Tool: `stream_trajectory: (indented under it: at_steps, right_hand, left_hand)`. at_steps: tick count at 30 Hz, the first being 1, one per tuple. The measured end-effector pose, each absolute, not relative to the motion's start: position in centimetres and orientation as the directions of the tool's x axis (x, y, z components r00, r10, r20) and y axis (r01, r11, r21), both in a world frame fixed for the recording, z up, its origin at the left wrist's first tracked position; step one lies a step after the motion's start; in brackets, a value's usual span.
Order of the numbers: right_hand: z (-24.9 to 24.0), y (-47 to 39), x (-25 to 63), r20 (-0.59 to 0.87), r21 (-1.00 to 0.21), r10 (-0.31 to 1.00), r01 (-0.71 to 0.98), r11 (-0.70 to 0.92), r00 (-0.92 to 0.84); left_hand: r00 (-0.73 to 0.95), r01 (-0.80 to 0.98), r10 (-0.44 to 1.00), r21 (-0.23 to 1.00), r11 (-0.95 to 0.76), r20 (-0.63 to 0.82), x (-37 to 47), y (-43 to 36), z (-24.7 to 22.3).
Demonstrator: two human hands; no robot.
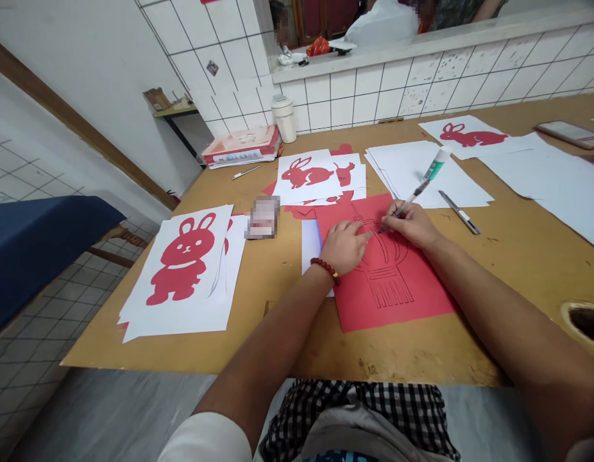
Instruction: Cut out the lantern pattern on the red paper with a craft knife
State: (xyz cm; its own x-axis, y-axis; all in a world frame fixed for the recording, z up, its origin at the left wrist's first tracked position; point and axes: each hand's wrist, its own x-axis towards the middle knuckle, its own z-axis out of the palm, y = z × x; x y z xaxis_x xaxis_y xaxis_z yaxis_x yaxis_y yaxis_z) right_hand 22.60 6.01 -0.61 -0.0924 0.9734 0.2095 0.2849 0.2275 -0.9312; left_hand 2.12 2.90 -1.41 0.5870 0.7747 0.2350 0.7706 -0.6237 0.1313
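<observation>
1 red sheet point(422, 289), dark lantern-like outline point(381, 264), straight fringe lines point(392, 293).

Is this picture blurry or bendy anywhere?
In the head view, white square wall tiles lean at upper left; there too, a small rectangular item on the tan tabletop looks blocky, hiding its details; same view, the flat red paper sheet looks fairly clear.

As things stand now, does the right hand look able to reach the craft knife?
Probably yes: the craft knife lies close by, and nothing seems to stand between it and the right hand. However, those fingers hold a pen, which may need putting down first.
</observation>
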Motion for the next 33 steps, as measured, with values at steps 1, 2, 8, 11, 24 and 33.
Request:
stream_trajectory:
  at_steps: [1, 2, 8, 11, 24, 33]
  right_hand:
    - [-0.63, 6.02, 22.62, 0.207, -0.933, 0.974, 0.282, 0.225, -0.093]
    - [-0.65, 6.03, 22.64, 0.205, -0.934, 0.974, 0.280, 0.224, -0.095]
    - [-0.60, 5.97, 22.66, 0.205, -0.934, 0.973, 0.277, 0.227, -0.107]
    - [-0.38, 5.83, 22.56, 0.201, -0.933, 0.974, 0.282, 0.224, -0.108]
    - [-0.28, 5.75, 22.53, 0.211, -0.930, 0.971, 0.283, 0.236, -0.115]
    - [-0.75, 6.14, 22.73, 0.203, -0.949, 0.973, 0.224, 0.223, -0.111]
  left_hand:
    - [0.587, 0.770, 0.774, 0.131, -0.624, 0.237, 2.12, 2.92, -1.44]
    - [0.588, 0.770, 0.773, 0.129, -0.625, 0.237, 2.13, 2.93, -1.47]
    - [0.585, 0.773, 0.778, 0.133, -0.621, 0.230, 2.19, 2.90, -1.43]
    - [0.583, 0.776, 0.783, 0.138, -0.616, 0.216, 2.20, 2.85, -1.31]
    - [0.589, 0.772, 0.775, 0.125, -0.623, 0.227, 2.15, 2.94, -1.50]
    - [0.589, 0.773, 0.775, 0.120, -0.623, 0.226, 2.13, 2.90, -1.38]
